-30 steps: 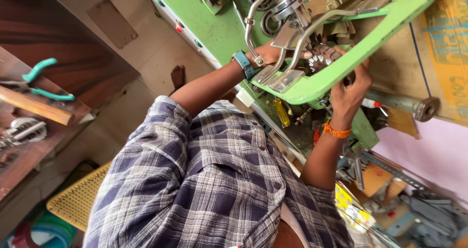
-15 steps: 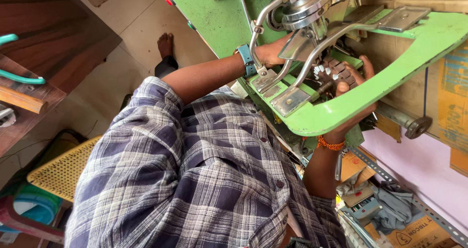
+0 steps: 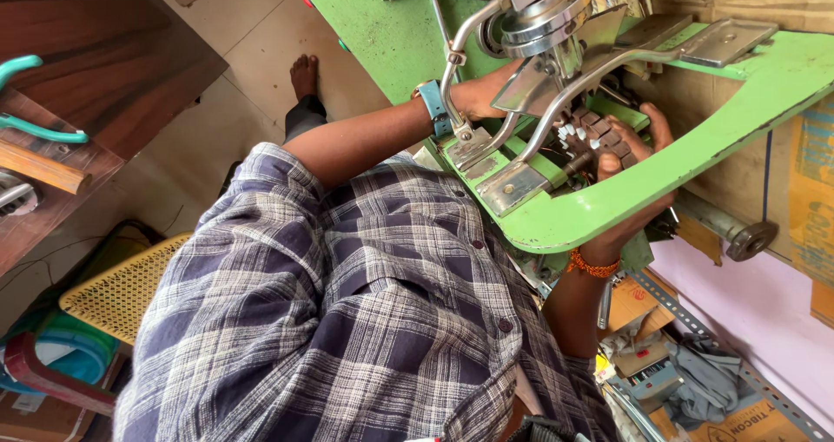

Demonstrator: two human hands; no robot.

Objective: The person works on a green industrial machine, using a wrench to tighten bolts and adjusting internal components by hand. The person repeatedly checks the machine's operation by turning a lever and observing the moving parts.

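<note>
A green machine (image 3: 695,160) with shiny metal levers (image 3: 530,160) stands in front of me. My left hand (image 3: 485,95), with a teal watch at the wrist, reaches in behind the levers; its fingers are hidden by the metal. My right hand (image 3: 632,151), with an orange thread band at the wrist, comes up from below and grips the edge of the green machine frame. Its fingers lie beside a row of small metal pieces (image 3: 584,134). My checked shirt (image 3: 365,320) fills the lower middle of the view.
A wooden bench (image 3: 78,173) at the left carries teal-handled pliers (image 3: 39,129). A yellow woven stool (image 3: 122,290) is at lower left and a bare foot (image 3: 304,73) on the tiled floor. Cardboard boxes (image 3: 817,225), a slotted metal rack (image 3: 695,316) and grey cloth (image 3: 704,381) crowd the right.
The view has swung so the machine sits lower and closer. My right hand has shifted up the green frame, its fingers now beside the small metal pieces. My left hand stays behind the levers.
</note>
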